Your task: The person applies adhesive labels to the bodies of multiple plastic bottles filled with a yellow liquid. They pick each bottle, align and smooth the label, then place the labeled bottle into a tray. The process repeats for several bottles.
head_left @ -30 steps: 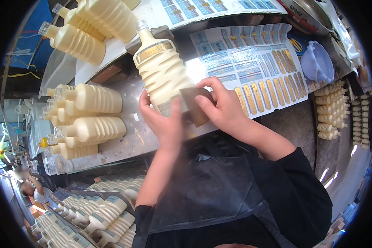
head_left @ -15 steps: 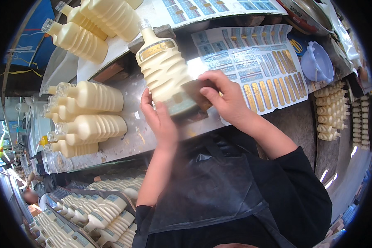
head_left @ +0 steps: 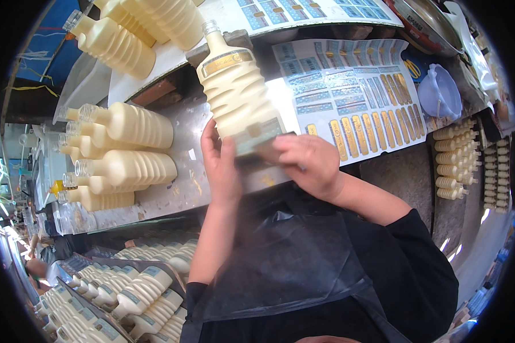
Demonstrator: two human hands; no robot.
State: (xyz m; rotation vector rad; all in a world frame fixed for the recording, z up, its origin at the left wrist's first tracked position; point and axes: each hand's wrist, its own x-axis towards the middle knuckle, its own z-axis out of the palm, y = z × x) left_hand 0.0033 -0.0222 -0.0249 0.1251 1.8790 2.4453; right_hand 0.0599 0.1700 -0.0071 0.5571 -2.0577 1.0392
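1. Apparently, the step is smoothing the lower label (head_left: 258, 132) of the cream bottle (head_left: 234, 94), lying over the tabletop (head_left: 180, 183).
2. Left hand (head_left: 222, 171) has fingers gripping its base side; right hand (head_left: 313, 166), blurred, seems to pinch a brown piece (head_left: 267, 150).
3. Next move probably needs even pressure.
4. Gold upper label (head_left: 228, 62) bears lettering.

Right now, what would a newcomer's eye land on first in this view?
Probably the cream ribbed bottle at the upper centre, its base in the left hand's grip. Next, the gold labels on a sheet to its right. Then the cream bottles piled on their sides at left.
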